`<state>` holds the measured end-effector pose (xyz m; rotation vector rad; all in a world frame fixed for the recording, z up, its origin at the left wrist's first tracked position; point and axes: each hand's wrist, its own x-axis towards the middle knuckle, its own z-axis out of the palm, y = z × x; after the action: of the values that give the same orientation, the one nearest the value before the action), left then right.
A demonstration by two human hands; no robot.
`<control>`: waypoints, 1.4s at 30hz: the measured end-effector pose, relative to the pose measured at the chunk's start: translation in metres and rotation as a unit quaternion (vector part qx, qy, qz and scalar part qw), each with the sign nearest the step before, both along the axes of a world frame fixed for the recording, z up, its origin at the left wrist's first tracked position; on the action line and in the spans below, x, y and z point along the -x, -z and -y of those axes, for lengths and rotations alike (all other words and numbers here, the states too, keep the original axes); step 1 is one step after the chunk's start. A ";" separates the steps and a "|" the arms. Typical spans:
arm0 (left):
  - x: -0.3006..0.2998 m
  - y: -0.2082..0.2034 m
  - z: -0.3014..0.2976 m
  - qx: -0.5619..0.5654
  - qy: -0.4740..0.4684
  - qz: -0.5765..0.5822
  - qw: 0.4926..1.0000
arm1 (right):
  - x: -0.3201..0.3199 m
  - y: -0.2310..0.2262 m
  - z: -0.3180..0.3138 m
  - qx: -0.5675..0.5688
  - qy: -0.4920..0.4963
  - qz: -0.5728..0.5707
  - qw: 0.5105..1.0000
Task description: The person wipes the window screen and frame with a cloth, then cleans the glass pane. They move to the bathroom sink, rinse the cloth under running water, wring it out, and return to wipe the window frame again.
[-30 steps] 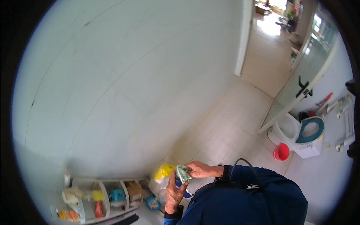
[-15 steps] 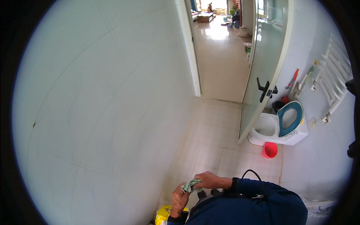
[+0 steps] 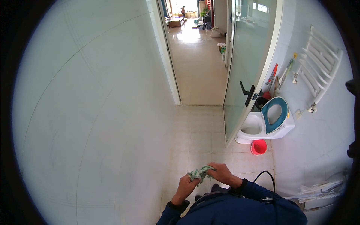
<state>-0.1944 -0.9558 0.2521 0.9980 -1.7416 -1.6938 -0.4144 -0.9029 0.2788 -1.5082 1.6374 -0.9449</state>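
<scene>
The left hand (image 3: pixel 185 186) and right hand (image 3: pixel 222 173) jointly hold a crumpled green-and-white patterned cloth (image 3: pixel 200 173) in front of the navy-blue garment (image 3: pixel 240 210) on the person's torso. The left grip pinches the cloth's left end; the right grip pinches its right end, the hands being near each other, with the cloth spanning between. The cloth is above the pale, square-tiled floor (image 3: pixel 198 127). Ahead, a pale-framed, glass-panelled door (image 3: pixel 245 67) with a black lever handle (image 3: pixel 247 93) stands open. To its right is a white ceramic toilet (image 3: pixel 252 125), its teal oval seat (image 3: pixel 275 127) raised; a round red bucket (image 3: pixel 258 148) stands on the floor just beside the toilet.
</scene>
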 end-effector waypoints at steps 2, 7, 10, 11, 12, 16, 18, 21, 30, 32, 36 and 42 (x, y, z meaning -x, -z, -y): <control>0.018 0.000 0.021 0.003 0.003 -0.005 1.000 | 0.020 0.009 0.004 -0.005 0.012 -0.003 1.000; 0.076 -0.013 0.071 0.097 0.059 0.030 0.993 | 0.074 0.031 0.035 -0.024 0.052 0.064 0.996; 0.111 -0.025 0.091 0.104 0.108 0.054 0.987 | 0.103 0.036 0.058 -0.004 0.093 0.109 0.990; 0.122 -0.028 0.099 0.092 0.131 0.077 0.984 | 0.113 0.036 0.067 0.011 0.107 0.125 0.986; 0.134 -0.031 0.105 0.124 0.140 0.065 0.980 | 0.123 0.036 0.074 0.010 0.105 0.120 0.987; 0.169 -0.038 0.127 0.102 0.159 0.044 0.981 | 0.154 0.035 0.091 0.009 0.112 0.137 0.984; 0.183 -0.039 0.141 0.081 0.167 0.042 0.982 | 0.166 0.037 0.095 0.031 0.139 0.118 0.983; 0.202 -0.041 0.166 0.093 0.184 0.042 0.978 | 0.179 0.037 0.098 -0.005 0.210 0.102 0.972; 0.260 -0.050 0.236 0.100 0.302 0.004 0.948 | 0.184 0.011 0.130 0.090 0.214 0.097 0.968; 0.267 -0.050 0.249 0.138 0.313 -0.010 0.940 | 0.180 0.009 0.143 0.068 0.225 0.129 0.963; 0.271 -0.046 0.272 0.207 0.348 -0.022 0.914 | 0.174 0.010 0.155 0.070 0.296 0.129 0.944; 0.266 -0.038 0.290 0.169 0.407 -0.020 0.897 | 0.170 0.020 0.163 0.089 0.389 0.116 0.910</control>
<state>-0.4606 -1.2460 0.2901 0.0401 -2.5132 -1.7135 -0.5841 -1.0658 0.2590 -0.7638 2.0364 -1.6608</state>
